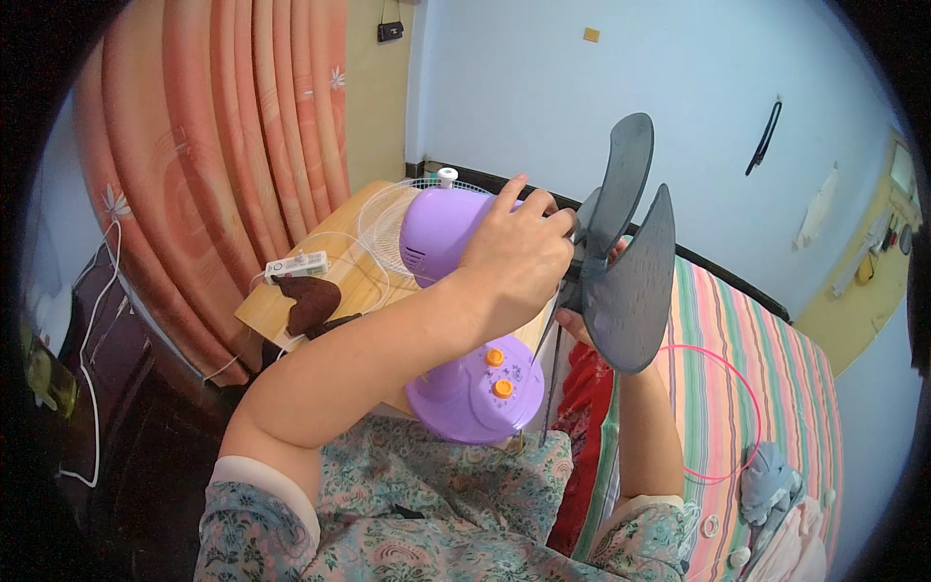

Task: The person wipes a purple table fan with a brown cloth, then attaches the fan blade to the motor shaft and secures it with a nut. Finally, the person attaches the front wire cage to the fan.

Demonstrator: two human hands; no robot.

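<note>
A purple table fan with its front grille off has a motor housing (427,233) topped by a white knob (447,177). My left hand (519,252) reaches over the housing, its fingers bent around the front end beside the blade hub. On the right, my right hand (576,327) holds the dark grey translucent fan blade (635,291) from behind. Much of that hand is hidden by the blade. Whether the blade sits on the shaft cannot be made out. Below is the round purple base (441,412) with two orange knobs (498,373).
The fan stands on a wooden table (335,238). Behind it are a white wire grille (373,228), a white power strip (297,265) and a brown cloth (312,303). To the right, a striped bed (713,320) holds a pink ring (754,398) and clothes (771,485).
</note>
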